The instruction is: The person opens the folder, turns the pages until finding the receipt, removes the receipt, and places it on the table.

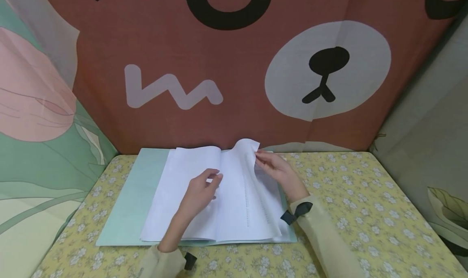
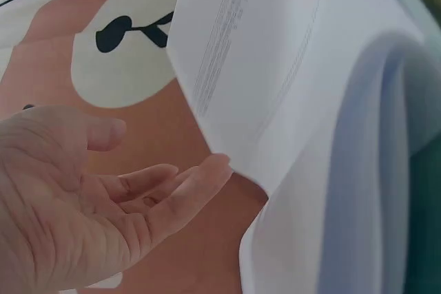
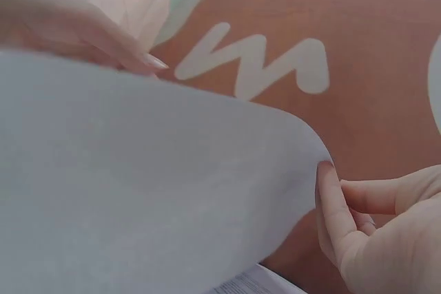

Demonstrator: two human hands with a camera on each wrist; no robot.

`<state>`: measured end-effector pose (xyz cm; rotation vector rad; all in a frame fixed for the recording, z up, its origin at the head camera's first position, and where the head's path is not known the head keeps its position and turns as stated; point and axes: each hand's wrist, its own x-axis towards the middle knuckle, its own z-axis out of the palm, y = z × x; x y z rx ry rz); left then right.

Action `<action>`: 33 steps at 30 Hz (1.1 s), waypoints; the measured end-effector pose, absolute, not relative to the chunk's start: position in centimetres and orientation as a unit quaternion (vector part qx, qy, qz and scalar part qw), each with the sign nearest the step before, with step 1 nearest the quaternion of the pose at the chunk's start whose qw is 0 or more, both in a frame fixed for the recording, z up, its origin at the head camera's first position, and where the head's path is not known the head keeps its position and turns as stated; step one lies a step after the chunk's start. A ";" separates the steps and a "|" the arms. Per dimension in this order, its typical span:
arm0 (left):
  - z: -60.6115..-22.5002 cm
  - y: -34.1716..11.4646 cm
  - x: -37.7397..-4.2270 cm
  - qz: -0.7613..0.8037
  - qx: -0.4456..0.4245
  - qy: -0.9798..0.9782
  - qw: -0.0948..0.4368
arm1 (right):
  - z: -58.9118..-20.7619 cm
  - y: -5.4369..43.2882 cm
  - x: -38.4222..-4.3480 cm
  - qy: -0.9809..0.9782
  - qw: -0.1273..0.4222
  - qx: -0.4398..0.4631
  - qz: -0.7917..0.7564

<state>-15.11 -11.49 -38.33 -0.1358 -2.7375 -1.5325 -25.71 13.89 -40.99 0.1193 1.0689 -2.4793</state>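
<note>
The right hand (image 1: 279, 170) pinches a lifted page (image 1: 237, 184) at its outer edge; the left hand (image 1: 199, 190), loosely bent, holds nothing. Only the head view shows the whole open book (image 1: 129, 201), by the table's (image 1: 365, 213) far edge, left of centre.

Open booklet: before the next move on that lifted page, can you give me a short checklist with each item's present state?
1. Right hand grips the lifted page near its upper outer corner: ok.
2. Lifted page laid over onto the left side: not ok, it stands raised and curved over the right side.
3. Only one sheet lifted: cannot tell.
4. Left hand holds nothing: ok.
5. Left page clear of hands above it: not ok, the left hand is over it in the head view.
6. Green cover lies open on the flowered tablecloth: ok.
</note>
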 end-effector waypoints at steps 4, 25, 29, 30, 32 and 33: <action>-38.4 -11.3 -15.2 -0.517 -0.037 -0.855 -0.022 | -40.2 12.2 -26.2 0.316 0.258 0.099 -0.908; -36.4 -13.6 -15.9 -0.549 0.028 -0.835 0.011 | -36.9 2.4 -25.8 0.416 0.229 0.090 -0.875; -36.2 -14.0 -15.9 -0.519 0.038 -0.853 0.029 | -36.9 0.9 -25.9 0.432 0.213 0.092 -0.871; -36.2 -14.1 -15.9 -0.515 0.037 -0.856 0.032 | -36.9 0.6 -25.9 0.435 0.209 0.092 -0.871; -36.3 -14.4 -15.9 -0.512 0.038 -0.858 0.036 | -37.0 0.1 -25.9 0.441 0.203 0.086 -0.870; -36.3 -14.4 -15.9 -0.510 0.038 -0.858 0.038 | -37.1 0.0 -25.9 0.445 0.198 0.085 -0.869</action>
